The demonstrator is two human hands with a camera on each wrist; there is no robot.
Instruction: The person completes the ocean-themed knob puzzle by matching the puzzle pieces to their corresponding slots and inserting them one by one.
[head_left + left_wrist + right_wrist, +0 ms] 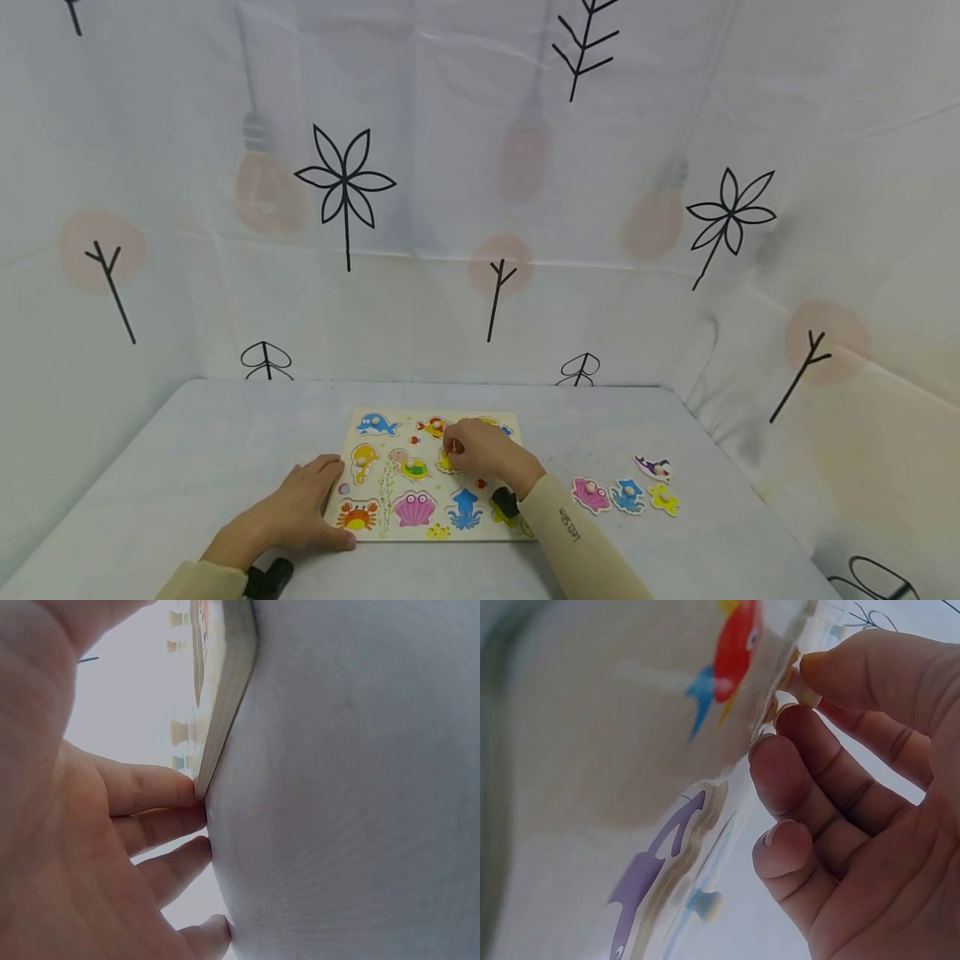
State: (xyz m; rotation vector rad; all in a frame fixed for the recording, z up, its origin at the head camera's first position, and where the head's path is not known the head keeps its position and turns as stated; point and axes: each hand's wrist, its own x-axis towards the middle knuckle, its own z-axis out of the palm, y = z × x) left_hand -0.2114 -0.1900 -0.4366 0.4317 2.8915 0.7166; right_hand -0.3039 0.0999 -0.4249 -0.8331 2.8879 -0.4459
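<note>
A wooden peg puzzle board (408, 533) with sea-animal pieces lies on the table. My left hand (296, 504) rests at its left edge, fingers touching the side and thumb by the front corner; the left wrist view shows fingertips (187, 791) against the board's edge (225, 697). Over the board's middle right, my right hand (483, 450) pinches the small knob (804, 691) of a yellow puzzle piece (445, 462). That hand hides most of the piece, so its shape is unclear. Crab (358, 515), shell (415, 508) and squid (465, 508) pictures show along the near row.
To the right of the board lie loose pieces: a pink one (591, 495), a blue octopus (627, 497), a yellow one (663, 499) and a purple-and-white one (653, 467). A white patterned curtain (435, 317) hangs behind the table (247, 417).
</note>
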